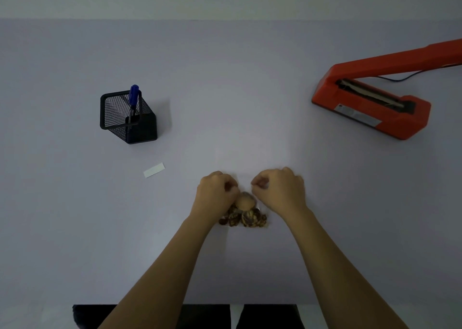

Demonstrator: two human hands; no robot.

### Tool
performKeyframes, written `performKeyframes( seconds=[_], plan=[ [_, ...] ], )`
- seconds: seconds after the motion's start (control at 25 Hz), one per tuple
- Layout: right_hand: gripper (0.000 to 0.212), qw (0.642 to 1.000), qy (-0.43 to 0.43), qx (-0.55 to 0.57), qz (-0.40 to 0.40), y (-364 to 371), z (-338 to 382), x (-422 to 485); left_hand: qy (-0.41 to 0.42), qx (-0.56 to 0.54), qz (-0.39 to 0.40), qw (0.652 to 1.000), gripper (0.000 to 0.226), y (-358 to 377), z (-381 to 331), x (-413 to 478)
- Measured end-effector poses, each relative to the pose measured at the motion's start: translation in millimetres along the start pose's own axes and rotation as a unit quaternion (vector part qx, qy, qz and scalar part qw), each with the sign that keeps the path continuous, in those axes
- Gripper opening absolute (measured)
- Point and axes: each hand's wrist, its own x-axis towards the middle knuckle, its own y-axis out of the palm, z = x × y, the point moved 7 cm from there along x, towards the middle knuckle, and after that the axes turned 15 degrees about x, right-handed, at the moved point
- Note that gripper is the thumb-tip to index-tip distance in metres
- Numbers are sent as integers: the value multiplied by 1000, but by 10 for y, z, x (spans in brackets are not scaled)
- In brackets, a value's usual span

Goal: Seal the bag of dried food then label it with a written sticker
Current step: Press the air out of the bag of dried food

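A: Scanning from the left edge, what sits on the tabletop [75,203]?

B: A black mesh pen holder [127,117] with a blue pen [133,96] standing in it, and nearer the person a small blank white sticker [154,170] lying flat. Both are well apart from the hands.

A: And the middle?

B: The clear bag of dried food [246,215] lies on the tabletop close to the person, its open mouth pointing away. The left hand [216,191] has its fingers curled in, thumb and forefinger pressed together on the thin film at the left of the bag's neck. The right hand [280,190] mirrors it, pinching the film at the right. The film itself is almost invisible against the surface.

A: How would you expect it to handle?

B: Light and floppy, I'd judge. The plastic looks thin and slick, with no stiffness, and the brown pieces bunch loosely at the bottom, so they will likely shift if it tips. Holding the two top corners and drawing the mouth flat and taut seems the sound grip, keeping the contents clear of the seam.

A: Far right?

B: An orange heat sealer [370,103], arm raised, cord trailing behind.
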Motion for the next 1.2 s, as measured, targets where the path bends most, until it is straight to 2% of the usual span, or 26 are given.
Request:
performKeyframes(
  seconds=[0.24,0.52,0.84,0.96,1.04,1.2],
  plan=[
    [11,998,53,14,34,8,-2,102,-61,22,52,997,18,55,7,109],
    [12,995,76,-38,45,-30,92,110,-95,33,86,991,18,43,29,135],
    [9,994,99,-29,36,-97,8,91,-96,29,84,991,16,-27,239,73],
    [7,995,93,-30,34,-82,9,90,-71,50,75,993,11,-33,219,61],
    [5,995,87,-26,29,-61,12,91,-24,56,61,996,8,-29,131,58],
    [9,996,88,-5,24,-39,16,112,59,61,47,995,28,-16,-12,90]
  ],
)
